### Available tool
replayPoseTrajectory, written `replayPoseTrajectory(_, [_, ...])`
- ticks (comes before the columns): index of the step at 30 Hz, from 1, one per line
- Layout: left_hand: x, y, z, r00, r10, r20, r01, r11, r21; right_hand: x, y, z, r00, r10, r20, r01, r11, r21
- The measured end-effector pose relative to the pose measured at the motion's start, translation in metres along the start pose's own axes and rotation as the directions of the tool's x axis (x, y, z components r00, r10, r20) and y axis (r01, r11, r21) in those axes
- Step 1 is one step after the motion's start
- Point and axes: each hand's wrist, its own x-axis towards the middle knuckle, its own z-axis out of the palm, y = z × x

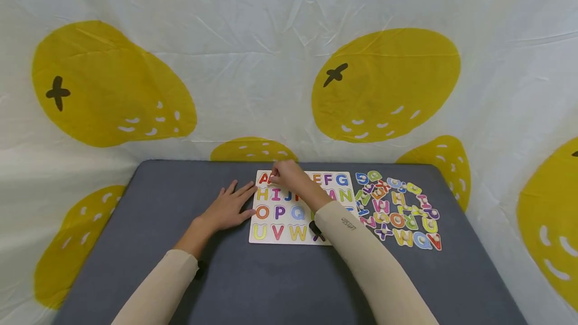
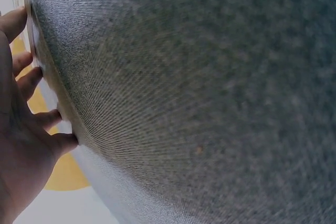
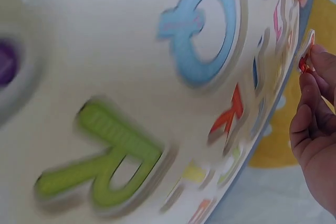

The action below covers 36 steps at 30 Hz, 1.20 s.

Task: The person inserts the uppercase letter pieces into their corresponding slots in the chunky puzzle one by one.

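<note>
A white alphabet board with rows of coloured letters lies on the dark table. Along its left edge, my left hand rests with fingers spread, the fingertips and thumb touching or close to the board. Over the board's top row, beside the red A, is my right hand. Between thumb and fingers it pinches a small red letter piece with a pale edge, seen nearly edge-on in the right wrist view; which letter it is I cannot tell. The right hand and forearm hide several letters.
Loose letter pieces lie in a cluster right of the board, some overlapping. Dark table surface stretches in front. Behind stands a white curtain with yellow fruit prints.
</note>
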Motion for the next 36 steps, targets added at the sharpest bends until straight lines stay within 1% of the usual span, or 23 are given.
replayPoseTrajectory(5, [0.002, 0.002, 0.0, 1.0, -0.008, 0.013, 0.008, 1.0, 0.0, 0.013, -0.008, 0.008, 0.999, 0.029, 0.044, -0.027, 0.999, -0.039])
replayPoseTrajectory(9, [0.002, 0.001, 0.0, 1.0, -0.005, 0.015, 0.004, 1.0, 0.005, 0.019, -0.017, 0.013, 0.997, 0.046, 0.068, -0.042, 0.997, -0.066])
replayPoseTrajectory(13, [0.001, 0.002, 0.0, 1.0, 0.008, 0.002, -0.008, 1.0, 0.007, 0.02, -0.023, 0.016, 0.996, 0.063, 0.058, -0.059, 0.995, -0.081])
replayPoseTrajectory(17, [0.001, 0.002, 0.0, 1.0, 0.017, -0.017, -0.017, 1.0, 0.003, 0.021, -0.025, 0.019, 0.997, 0.073, 0.028, -0.07, 0.992, -0.106])
replayPoseTrajectory(21, [0.0, 0.003, -0.002, 1.0, 0.016, -0.015, -0.016, 1.0, 0.0, 0.022, -0.026, 0.021, 0.995, 0.098, 0.019, -0.096, 0.99, -0.107])
replayPoseTrajectory(29, [0.0, 0.004, -0.003, 1.0, 0.002, -0.003, -0.002, 1.0, -0.008, 0.022, -0.028, 0.026, 0.989, 0.144, 0.025, -0.141, 0.983, -0.117])
replayPoseTrajectory(31, [0.0, 0.004, -0.002, 1.0, 0.0, 0.0, 0.0, 1.0, -0.013, 0.021, -0.027, 0.026, 0.988, 0.152, 0.024, -0.148, 0.983, -0.108])
replayPoseTrajectory(33, [0.0, 0.003, -0.002, 1.0, 0.001, -0.002, -0.001, 1.0, -0.011, 0.018, -0.026, 0.023, 0.986, 0.161, 0.031, -0.158, 0.984, -0.078])
replayPoseTrajectory(36, [0.001, 0.002, -0.001, 1.0, -0.002, -0.001, 0.002, 1.0, -0.006, 0.012, -0.021, 0.014, 0.987, 0.159, 0.019, -0.159, 0.987, 0.009])
